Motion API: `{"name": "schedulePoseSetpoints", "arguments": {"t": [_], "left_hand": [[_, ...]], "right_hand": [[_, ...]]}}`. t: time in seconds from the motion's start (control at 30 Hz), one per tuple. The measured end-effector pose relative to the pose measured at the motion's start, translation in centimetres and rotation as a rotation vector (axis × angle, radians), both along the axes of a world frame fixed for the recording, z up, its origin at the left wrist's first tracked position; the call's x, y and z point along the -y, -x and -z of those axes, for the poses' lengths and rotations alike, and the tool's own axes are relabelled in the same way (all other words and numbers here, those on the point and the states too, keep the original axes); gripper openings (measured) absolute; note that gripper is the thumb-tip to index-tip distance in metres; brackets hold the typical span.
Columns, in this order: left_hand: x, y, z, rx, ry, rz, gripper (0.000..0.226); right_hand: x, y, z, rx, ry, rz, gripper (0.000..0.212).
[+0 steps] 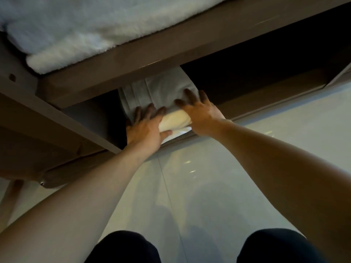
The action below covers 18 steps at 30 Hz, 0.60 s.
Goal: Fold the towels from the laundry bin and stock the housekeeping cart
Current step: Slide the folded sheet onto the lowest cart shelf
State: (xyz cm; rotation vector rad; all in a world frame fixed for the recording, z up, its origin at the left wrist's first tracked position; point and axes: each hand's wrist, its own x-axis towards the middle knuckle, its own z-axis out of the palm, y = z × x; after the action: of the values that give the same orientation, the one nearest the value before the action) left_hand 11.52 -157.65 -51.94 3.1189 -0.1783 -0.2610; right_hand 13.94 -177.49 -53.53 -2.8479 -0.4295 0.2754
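The folded towel (161,92) lies on the lower shelf (266,103) of the housekeeping cart (133,73), a little above the centre of our view, most of it tucked under the shelf above and its rounded fold poking out over the shelf's front lip. We have both hands on it. Our left hand (146,128) sits at the towel's seven o'clock, fingers spread fairly straight over the top and the thumb hooked under the pale front fold. Our right hand (199,112) sits at its four o'clock, fingers splayed flat on the cloth, pressing and not clutching. We judge this as the push that seats the towel on the shelf. At eleven o'clock, on the cart's top deck, a fluffy white towel (91,29) lies with its edge close to the rim. At six o'clock are our dark-clad knees (123,247) over a glossy pale floor (209,177). The risk we see is the near fold: it overhangs the lip, so if we let go now it may sag or slide off. An uneven push from one hand could skew the towel or rumple its layers. The back of the shelf is too dark to judge how much room is left.
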Motion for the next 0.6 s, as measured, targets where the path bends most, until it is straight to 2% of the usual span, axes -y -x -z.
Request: {"name": "schedulePoseSetpoints", "arguments": {"t": [0.23,0.4,0.6], "left_hand": [[-1.0,-2.2,0.8,-0.119,0.053,-0.079,0.084],[0.2,-1.2,-1.8,-0.242,-0.002,-0.115,0.099],[2.1,5.5,-9.0,-0.452,0.041,-0.115,0.096]], "right_hand": [[-1.8,-0.4,0.6,-0.026,-0.022,0.072,0.094],[0.4,3.4,0.1,-0.040,-0.059,0.070,0.098],[2.2,9.0,-7.6,-0.259,0.002,0.062,0.091]]}}
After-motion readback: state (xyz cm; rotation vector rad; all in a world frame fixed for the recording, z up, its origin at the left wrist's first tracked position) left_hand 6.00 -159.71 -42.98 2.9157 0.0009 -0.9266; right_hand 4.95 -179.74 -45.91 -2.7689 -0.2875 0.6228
